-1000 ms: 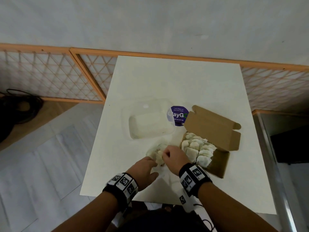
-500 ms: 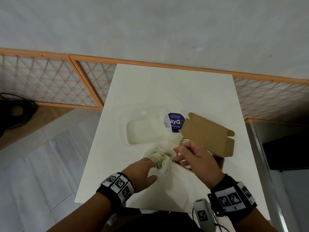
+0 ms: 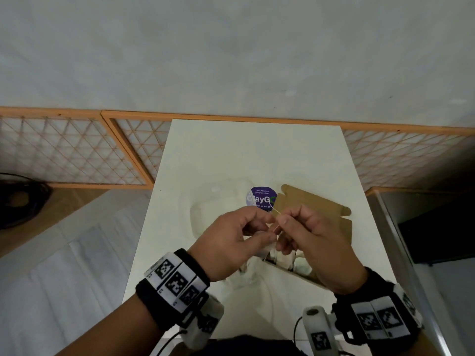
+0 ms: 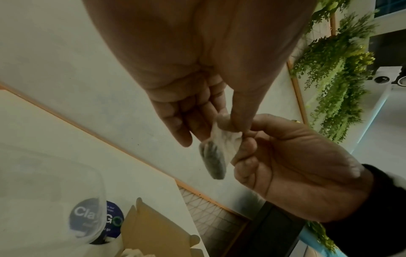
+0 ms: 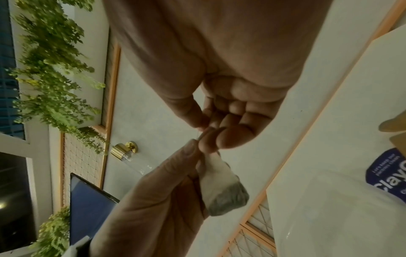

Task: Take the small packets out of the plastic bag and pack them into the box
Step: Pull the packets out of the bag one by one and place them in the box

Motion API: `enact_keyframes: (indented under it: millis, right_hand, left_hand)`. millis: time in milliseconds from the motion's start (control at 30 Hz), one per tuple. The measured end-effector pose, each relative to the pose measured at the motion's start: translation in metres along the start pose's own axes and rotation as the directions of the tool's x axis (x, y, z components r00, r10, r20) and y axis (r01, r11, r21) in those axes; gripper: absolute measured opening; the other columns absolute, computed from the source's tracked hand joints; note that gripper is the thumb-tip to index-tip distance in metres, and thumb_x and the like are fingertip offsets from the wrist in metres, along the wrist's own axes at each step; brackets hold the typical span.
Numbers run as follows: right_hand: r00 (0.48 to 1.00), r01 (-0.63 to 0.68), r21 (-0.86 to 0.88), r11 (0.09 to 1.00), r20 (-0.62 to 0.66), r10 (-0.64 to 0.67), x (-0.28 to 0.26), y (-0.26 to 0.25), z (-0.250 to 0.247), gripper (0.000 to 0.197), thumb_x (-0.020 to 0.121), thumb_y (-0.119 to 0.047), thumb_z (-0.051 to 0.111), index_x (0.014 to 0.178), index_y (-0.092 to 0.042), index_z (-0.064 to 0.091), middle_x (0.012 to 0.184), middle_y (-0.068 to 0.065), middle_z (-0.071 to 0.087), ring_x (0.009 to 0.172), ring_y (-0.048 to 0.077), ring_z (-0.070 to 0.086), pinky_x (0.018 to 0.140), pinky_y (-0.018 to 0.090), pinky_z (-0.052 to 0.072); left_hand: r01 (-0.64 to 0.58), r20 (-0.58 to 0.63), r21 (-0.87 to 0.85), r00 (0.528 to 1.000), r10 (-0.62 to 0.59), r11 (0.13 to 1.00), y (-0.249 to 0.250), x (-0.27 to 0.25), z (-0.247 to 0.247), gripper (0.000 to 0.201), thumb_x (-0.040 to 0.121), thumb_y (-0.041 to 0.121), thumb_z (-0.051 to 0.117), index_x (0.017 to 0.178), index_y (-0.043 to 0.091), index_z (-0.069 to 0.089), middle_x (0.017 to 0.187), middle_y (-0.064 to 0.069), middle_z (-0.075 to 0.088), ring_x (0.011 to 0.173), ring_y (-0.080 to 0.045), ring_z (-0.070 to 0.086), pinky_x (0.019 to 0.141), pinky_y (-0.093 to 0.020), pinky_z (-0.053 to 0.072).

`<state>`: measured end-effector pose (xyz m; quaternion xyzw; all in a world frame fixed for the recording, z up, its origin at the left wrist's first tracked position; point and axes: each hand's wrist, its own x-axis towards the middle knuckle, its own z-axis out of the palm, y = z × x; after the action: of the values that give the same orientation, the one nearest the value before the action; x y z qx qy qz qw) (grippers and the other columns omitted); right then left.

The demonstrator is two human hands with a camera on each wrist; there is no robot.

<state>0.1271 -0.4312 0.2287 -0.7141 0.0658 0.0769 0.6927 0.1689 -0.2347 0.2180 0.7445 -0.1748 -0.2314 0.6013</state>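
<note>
One small white packet (image 4: 216,156) with dark contents hangs in the air between both hands, above the table. My left hand (image 3: 270,227) pinches its upper part with thumb and fingers. My right hand (image 3: 282,232) pinches the packet's top edge and its thin thread (image 3: 275,212). In the right wrist view the packet (image 5: 224,187) dangles below the meeting fingertips. The brown cardboard box (image 3: 316,209) stands open under my right hand, with several white packets (image 3: 298,264) inside. The crumpled clear plastic bag (image 3: 244,276) lies on the table under my left wrist, mostly hidden.
A clear plastic container (image 3: 218,204) with a purple round label (image 3: 262,199) sits just behind the hands, left of the box lid. The white table (image 3: 257,155) is narrow, with its left and right edges close. An orange-framed lattice panel (image 3: 77,150) runs behind it.
Both hands have risen from the bag on the table and met in the air. A packet now hangs between them. My left hand has let go of the bag.
</note>
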Motion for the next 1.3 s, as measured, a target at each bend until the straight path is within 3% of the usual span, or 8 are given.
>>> enact_keyframes:
  millis: [200,367,633,800,967,1067,1167,1300]
  right_hand:
    - [0.994,0.055,0.052,0.997,-0.098,-0.050,0.003,-0.002,-0.003,0.026,0.106,-0.016,0.057,0.084,-0.021,0.071,0.092,0.020,0.074,0.067,0.027,0.056,0.067,0.043,0.048]
    - [0.989,0.085,0.105,0.991,-0.127,-0.071,0.011,-0.010,-0.006,0.027,0.100,-0.022,0.060,0.077,-0.029,0.070,0.095,0.029,0.070,0.066,0.025,0.053,0.066,0.044,0.044]
    - [0.999,0.002,-0.040,0.999,-0.040,-0.004,0.035,0.002,-0.008,0.017,0.102,-0.019,0.062,0.091,-0.011,0.070,0.081,0.002,0.071,0.068,0.018,0.058,0.065,0.039,0.047]
    - [0.993,-0.006,-0.075,0.997,0.119,0.015,0.036,0.015,0.009,0.016,0.100,-0.023,0.064,0.087,-0.016,0.068,0.069,0.000,0.060,0.063,0.014,0.052,0.057,0.023,0.046]
    - [0.982,-0.089,-0.187,0.978,0.146,0.118,0.051,0.060,0.024,0.012,0.101,-0.017,0.066,0.094,-0.007,0.066,0.070,0.002,0.067,0.059,0.012,0.060,0.055,0.023,0.046]
    - [0.984,-0.036,-0.550,0.834,0.125,0.125,0.067,0.109,0.032,0.014,0.099,-0.021,0.065,0.086,-0.024,0.068,0.074,-0.011,0.068,0.069,0.007,0.063,0.064,0.017,0.044]
    - [0.975,-0.052,-0.776,0.629,0.098,0.201,0.077,0.155,0.040,0.018,0.100,-0.033,0.061,0.106,-0.019,0.071,0.099,0.000,0.071,0.095,0.021,0.065,0.082,0.031,0.049]
    - [0.957,-0.075,-0.904,0.421,0.054,0.285,0.085,0.183,0.054,0.034,0.100,-0.046,0.055,0.114,-0.016,0.065,0.112,0.006,0.067,0.104,0.029,0.062,0.089,0.037,0.051]
  left_hand:
    - [0.018,-0.049,-0.007,0.999,-0.019,1.000,0.001,0.002,0.000,0.012,0.093,0.013,0.077,0.089,0.024,0.074,0.079,0.010,0.072,0.078,-0.014,0.072,0.079,-0.047,0.065]
    - [-0.076,-0.022,0.227,0.996,0.083,0.971,0.001,-0.002,-0.002,0.009,0.096,0.015,0.072,0.099,0.023,0.075,0.091,0.018,0.074,0.089,-0.003,0.070,0.084,-0.020,0.054]
    - [-0.275,-0.116,0.258,0.943,0.313,0.926,0.025,-0.009,0.002,0.010,0.094,0.012,0.073,0.098,0.021,0.070,0.122,0.011,0.062,0.124,-0.013,0.059,0.100,-0.022,0.046]
    - [-0.219,-0.163,0.008,0.962,0.217,0.976,0.027,-0.011,-0.003,0.007,0.096,0.000,0.068,0.093,0.006,0.066,0.095,-0.002,0.077,0.097,-0.018,0.073,0.092,-0.029,0.054]
    - [-0.112,-0.259,0.018,0.959,0.113,0.994,0.011,-0.016,-0.016,0.010,0.099,0.003,0.065,0.093,0.010,0.066,0.082,0.001,0.071,0.077,-0.012,0.067,0.075,-0.024,0.053]
    - [-0.033,-0.331,0.009,0.943,0.035,0.999,0.001,-0.023,-0.026,0.011,0.100,0.006,0.065,0.094,0.015,0.067,0.087,-0.001,0.074,0.083,-0.020,0.071,0.077,-0.027,0.055]
    - [0.003,-0.345,-0.052,0.938,-0.021,0.999,-0.004,-0.033,-0.033,0.007,0.101,0.004,0.063,0.096,0.008,0.066,0.086,-0.005,0.078,0.082,-0.016,0.076,0.077,-0.023,0.056]
    - [0.042,-0.379,0.001,0.925,-0.038,0.999,-0.011,-0.045,-0.040,0.007,0.100,0.004,0.064,0.094,0.008,0.066,0.079,0.012,0.075,0.074,-0.001,0.070,0.071,-0.013,0.049]
